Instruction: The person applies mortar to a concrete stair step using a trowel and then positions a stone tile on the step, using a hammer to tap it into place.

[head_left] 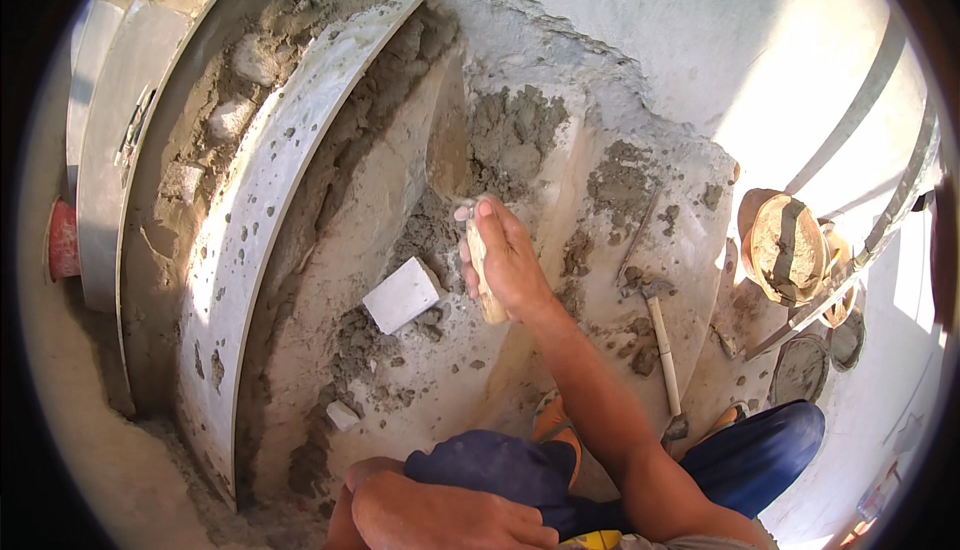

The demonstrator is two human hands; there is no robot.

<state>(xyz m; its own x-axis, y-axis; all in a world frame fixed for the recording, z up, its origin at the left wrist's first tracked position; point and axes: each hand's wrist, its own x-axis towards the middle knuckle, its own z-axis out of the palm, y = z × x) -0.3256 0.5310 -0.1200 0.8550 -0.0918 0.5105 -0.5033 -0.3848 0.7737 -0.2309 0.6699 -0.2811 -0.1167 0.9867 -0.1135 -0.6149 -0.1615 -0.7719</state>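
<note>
My right hand (500, 260) grips the pale wooden handle of a trowel (445, 145), its mortar-smeared blade pointing up between a curved board (265, 180) and a heap of wet mortar (515, 140). Just down and left of that hand lies a white block (403, 293) among mortar crumbs. My left hand (510, 522) rests low over my lap at the bottom edge, fingers loosely extended, holding nothing visible. Right of my right arm lies a hammer (662, 355) with a light handle.
More curved forms (105, 180) with mortar between them stand left, beside a red container (62, 235). Orange buckets (785, 250), dark round pans (798, 370) and long metal strips sit right, by the white wall (680, 20). A thin rod (640, 230) lies near the hammer.
</note>
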